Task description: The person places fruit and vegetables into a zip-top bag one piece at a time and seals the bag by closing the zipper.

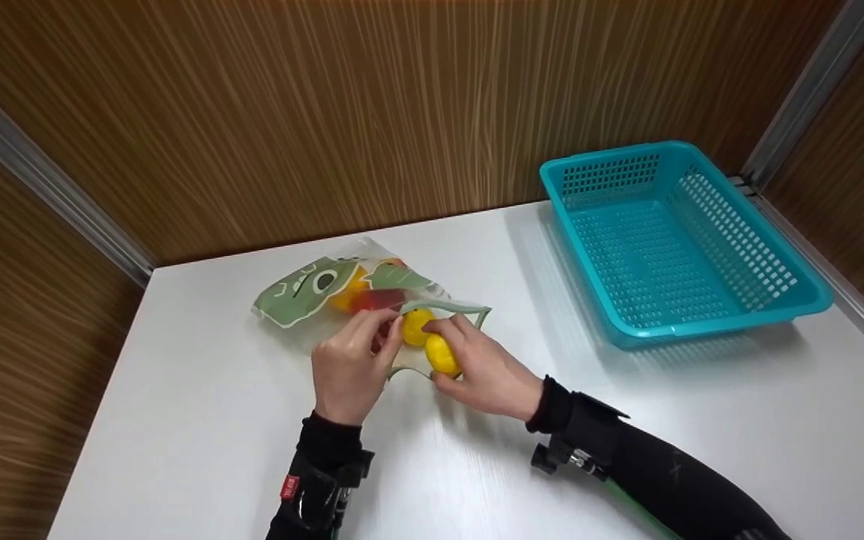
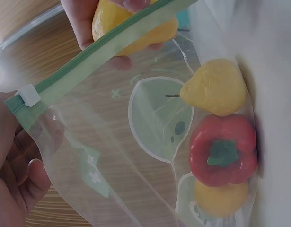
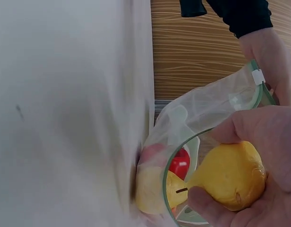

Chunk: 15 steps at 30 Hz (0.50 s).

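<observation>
A clear zip bag [image 1: 304,294] with green animal print lies on the table, its green-edged mouth gaping toward me. My left hand [image 1: 349,367] pinches the corner of the mouth, close to the white slider [image 2: 29,95]. My right hand [image 1: 486,371] grips a yellow pear [image 3: 230,175] at the opening, thumb on one side and fingers on the other. Inside the bag are another yellow pear [image 2: 218,87], a red bell pepper [image 2: 202,146] with a green stem, and a round orange-yellow fruit [image 2: 221,201], seen through the plastic.
A turquoise plastic basket [image 1: 589,262] with perforated walls stands at the right of the white table [image 1: 199,420], with nothing in it. Wood-grain panels [image 1: 327,135] rise behind the table and at both sides.
</observation>
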Tool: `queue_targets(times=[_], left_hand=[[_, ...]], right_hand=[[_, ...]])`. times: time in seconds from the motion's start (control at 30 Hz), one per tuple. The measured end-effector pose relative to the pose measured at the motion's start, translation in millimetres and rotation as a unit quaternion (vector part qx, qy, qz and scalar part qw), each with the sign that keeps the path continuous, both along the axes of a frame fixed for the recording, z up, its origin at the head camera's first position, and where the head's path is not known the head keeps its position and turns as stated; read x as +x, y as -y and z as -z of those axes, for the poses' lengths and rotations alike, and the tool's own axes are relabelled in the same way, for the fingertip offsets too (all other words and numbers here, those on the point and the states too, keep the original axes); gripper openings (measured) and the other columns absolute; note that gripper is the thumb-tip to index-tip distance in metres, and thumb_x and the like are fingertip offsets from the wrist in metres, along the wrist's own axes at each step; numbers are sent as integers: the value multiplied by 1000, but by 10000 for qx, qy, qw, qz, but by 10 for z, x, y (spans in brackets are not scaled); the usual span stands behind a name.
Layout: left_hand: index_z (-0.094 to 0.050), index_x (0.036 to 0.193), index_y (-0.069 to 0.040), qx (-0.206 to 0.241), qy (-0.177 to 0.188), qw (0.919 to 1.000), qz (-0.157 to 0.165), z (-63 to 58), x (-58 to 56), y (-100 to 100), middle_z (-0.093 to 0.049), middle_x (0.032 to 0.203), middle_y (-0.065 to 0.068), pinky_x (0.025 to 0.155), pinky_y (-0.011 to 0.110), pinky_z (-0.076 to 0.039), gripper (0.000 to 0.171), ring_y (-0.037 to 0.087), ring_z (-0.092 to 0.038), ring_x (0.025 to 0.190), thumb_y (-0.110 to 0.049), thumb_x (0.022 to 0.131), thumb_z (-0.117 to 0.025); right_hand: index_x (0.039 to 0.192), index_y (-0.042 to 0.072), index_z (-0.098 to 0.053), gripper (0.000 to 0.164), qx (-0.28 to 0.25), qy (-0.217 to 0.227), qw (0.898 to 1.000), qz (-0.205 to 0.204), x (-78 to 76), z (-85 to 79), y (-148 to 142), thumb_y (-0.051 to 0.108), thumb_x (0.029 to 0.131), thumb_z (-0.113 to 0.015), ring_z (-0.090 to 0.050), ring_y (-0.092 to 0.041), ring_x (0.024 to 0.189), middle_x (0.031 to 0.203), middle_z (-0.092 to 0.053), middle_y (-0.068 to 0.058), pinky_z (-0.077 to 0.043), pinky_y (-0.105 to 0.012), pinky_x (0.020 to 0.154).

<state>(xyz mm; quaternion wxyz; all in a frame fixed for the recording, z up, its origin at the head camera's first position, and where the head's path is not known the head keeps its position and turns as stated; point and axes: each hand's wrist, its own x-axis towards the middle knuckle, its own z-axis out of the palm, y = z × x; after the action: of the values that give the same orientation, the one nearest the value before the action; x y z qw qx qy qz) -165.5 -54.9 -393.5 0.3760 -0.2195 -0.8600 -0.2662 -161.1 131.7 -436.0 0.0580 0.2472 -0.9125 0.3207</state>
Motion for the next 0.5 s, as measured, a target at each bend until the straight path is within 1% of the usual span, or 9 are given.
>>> queue_targets(times=[0.1, 0.2, 0.33, 0.5], left_hand=[[-70, 86, -13, -25, 12, 10000, -20, 0, -6, -12, -69, 73, -2, 55, 17, -51, 10, 8, -61, 58, -22, 84, -71], [-71, 87, -12, -49, 53, 10000, -32, 0, -8, -19, -70, 74, -1, 55, 18, -51, 11, 10, -62, 58, -22, 84, -71], [-71, 88, -12, -41, 99, 9999, 16, -6, -15, -30, -71, 75, 0, 55, 18, -52, 11, 12, -64, 58, -23, 85, -70], [-71, 88, -11, -35, 64, 10000, 63, -6, -15, -40, -71, 75, 1, 56, 19, -53, 12, 12, -63, 59, -22, 85, -71]], right_hand=[[127, 14, -47, 50, 9, -165, 9998, 114, -6, 46, 15, 21, 82, -67, -53, -12, 84, 112, -54, -5, -50, -24, 75], [128, 15, -47, 51, 206, -308, 9992, 144, -1, 94, 29, 22, 82, -67, -54, -12, 83, 111, -56, -6, -50, -23, 72], [128, 15, -49, 51, 457, -318, 9984, 128, -22, 127, 46, 22, 81, -68, -54, -12, 81, 108, -58, -7, -50, -23, 70], [127, 11, -51, 51, 660, -221, 9976, 22, -110, 138, 80, 22, 80, -67, -52, -14, 77, 101, -59, -6, -49, -24, 70]])
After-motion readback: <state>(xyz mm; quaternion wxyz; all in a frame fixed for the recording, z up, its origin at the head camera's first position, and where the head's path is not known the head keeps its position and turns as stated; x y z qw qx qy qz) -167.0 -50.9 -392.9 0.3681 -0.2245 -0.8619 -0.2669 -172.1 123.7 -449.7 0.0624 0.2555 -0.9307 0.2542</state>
